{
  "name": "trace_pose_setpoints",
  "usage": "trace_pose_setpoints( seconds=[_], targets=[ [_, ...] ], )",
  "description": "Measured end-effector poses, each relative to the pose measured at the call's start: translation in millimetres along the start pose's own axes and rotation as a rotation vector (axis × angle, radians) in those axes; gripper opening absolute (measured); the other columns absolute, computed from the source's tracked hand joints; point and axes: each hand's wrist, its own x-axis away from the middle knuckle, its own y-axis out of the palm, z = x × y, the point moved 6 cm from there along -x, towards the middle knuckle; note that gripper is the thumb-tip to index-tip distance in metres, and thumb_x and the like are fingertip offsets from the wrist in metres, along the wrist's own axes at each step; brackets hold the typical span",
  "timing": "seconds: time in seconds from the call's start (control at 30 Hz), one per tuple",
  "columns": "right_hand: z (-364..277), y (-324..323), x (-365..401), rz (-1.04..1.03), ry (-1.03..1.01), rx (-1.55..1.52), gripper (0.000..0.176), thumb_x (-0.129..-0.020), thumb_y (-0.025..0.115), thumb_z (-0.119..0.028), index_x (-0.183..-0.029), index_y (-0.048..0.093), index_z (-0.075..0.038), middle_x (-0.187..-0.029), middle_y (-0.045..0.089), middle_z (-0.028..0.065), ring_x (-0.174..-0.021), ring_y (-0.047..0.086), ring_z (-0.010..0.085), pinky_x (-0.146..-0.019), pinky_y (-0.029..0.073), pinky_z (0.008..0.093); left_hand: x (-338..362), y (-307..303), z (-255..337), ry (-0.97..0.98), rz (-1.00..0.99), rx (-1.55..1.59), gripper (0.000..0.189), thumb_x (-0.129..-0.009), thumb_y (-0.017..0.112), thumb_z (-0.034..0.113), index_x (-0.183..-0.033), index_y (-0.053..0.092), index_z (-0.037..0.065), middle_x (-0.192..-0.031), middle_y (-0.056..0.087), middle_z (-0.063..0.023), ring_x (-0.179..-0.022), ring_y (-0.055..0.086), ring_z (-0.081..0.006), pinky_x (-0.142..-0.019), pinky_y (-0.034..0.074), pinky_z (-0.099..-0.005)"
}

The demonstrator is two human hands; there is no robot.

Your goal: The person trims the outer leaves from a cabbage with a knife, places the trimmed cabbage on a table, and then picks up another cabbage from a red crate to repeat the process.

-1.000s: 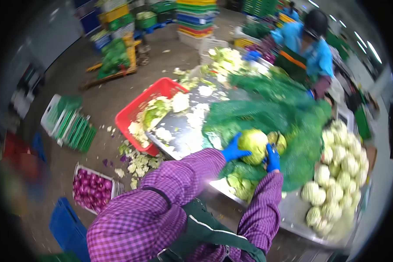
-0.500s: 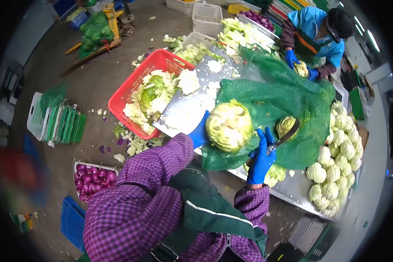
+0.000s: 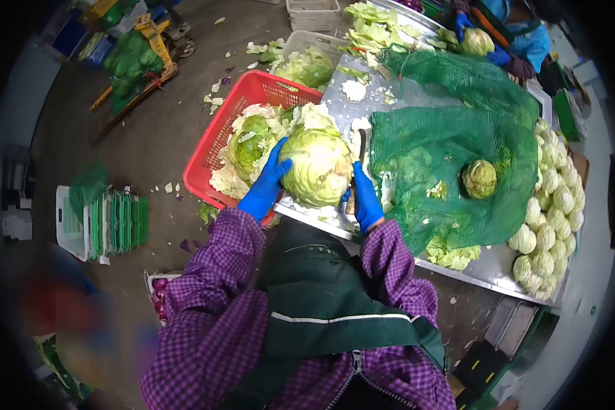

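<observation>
Both my hands wear blue gloves. My left hand grips the left side of a large pale green cabbage, held over the near edge of the steel table. On the cabbage's right side my right hand holds a knife, blade pointing up along the head. Just left of the cabbage stands a red crate full of trimmed leaves. A green mesh sack lies to the right with another cabbage on it.
Trimmed pale cabbages are piled along the table's right end. A co-worker in blue holds a cabbage at the far end. A white crate of leaves, green crates and leaf scraps sit on the floor.
I have carried the cabbage left, from above the mesh sack to the table edge beside the red crate. My right hand with the knife has come up against the cabbage.
</observation>
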Motion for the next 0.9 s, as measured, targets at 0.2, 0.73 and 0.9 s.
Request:
trace_pose_setpoints(
  seconds=[0.2,0.73,0.9],
  targets=[
    [-6,-39,-16,0.237,-0.494,0.576,0.043,-0.088,0.060,-0.030,-0.119,0.047,-0.002,-0.081,0.061,0.0092,-0.066,0.059,0.0206,-0.062,0.049,0.0297,-15,-32,-22,-0.087,0.267,-0.576,0.097,-0.068,0.082,0.036,-0.141,0.027,0.003,-0.136,0.039,-0.0207,-0.124,0.042,-0.0265,-0.101,0.038,-0.0373],
    [-23,-36,55,0.200,-0.591,1.044,0.029,-0.089,0.054,-0.025,-0.110,0.048,-0.006,-0.082,0.063,0.0230,-0.076,0.061,0.0404,-0.065,0.048,0.0477,-33,70,-10,0.529,0.199,-1.392,0.081,-0.067,0.080,0.041,-0.129,0.046,0.002,-0.128,0.047,-0.0195,-0.119,0.046,-0.0338,-0.102,0.035,-0.0416],
    [-30,-32,55,0.112,-0.584,1.084,0.026,-0.090,0.053,-0.024,-0.107,0.048,-0.006,-0.080,0.062,0.0231,-0.072,0.061,0.0407,-0.061,0.048,0.0481,-34,72,-5,0.488,0.228,-1.366,0.079,-0.067,0.080,0.041,-0.127,0.048,0.002,-0.127,0.049,-0.0188,-0.119,0.046,-0.0336,-0.102,0.035,-0.0417]
  ],
)
